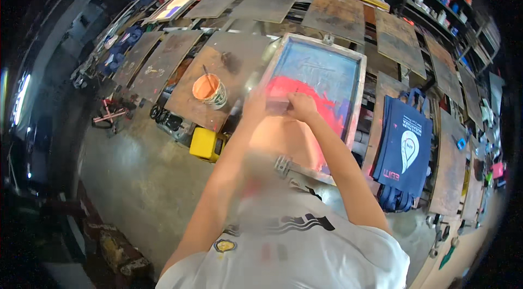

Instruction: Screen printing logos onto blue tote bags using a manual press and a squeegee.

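The brown squeegee [278, 105] lies crosswise over the mesh inside the wooden screen frame [358, 95], with its long axis running left to right between my hands. The frame's own long axis runs away from me, its far end leaning to the right. Bright red ink [298, 85] spreads beyond the squeegee and down its right side, with blue mesh [321, 63] showing past it and a pale orange area [289, 139] on my side.

My right hand [303, 106] is curled, knuckles up, its fingers gripping the squeegee's right end. My left hand [254, 105] is at the left end, but it is blurred and I cannot tell how its fingers are closed. My left forearm reaches long and slants up to the right; my right elbow sits wide, the forearm slanting inward, so both arms converge on the squeegee.

A metal clamp [281, 165] is at the frame's near edge. On the tabletop [188, 101] to the left, a bucket [218, 95] of orange ink has a stick standing in it. Dark blue tote bags [389, 142] lie to the frame's right.
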### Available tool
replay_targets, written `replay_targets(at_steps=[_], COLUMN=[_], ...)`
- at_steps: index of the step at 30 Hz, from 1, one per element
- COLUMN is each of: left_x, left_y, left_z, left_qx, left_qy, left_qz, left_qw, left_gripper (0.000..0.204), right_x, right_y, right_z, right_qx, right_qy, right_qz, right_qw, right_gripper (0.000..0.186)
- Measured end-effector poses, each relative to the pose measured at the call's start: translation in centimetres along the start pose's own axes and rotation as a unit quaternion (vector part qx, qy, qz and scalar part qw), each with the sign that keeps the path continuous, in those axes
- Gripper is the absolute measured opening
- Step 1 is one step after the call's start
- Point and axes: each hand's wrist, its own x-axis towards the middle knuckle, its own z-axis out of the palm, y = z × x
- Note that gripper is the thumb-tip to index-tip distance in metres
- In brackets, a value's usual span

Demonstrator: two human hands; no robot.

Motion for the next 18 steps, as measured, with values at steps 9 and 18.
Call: replay_targets(at_steps=[9, 18], left_x=[10.5, 10.6], left_y=[4.0, 0.5], left_z=[4.1, 8.6], left_qx=[-0.062, -0.195], left_qy=[-0.097, -0.181], left_qz=[0.241, 0.205], left_qw=[0.964, 0.942], left_gripper=[0.061, 0.063], right_x=[-3.9, -1.6], right_y=[2.2, -0.2], right_z=[-0.4, -1.6], right_qx=[-0.016, -0.039], right_qy=[0.0, -0.092], right_qz=[0.301, 0.348], right_qw=[0.954, 0.932], right_gripper=[0.044, 0.05])
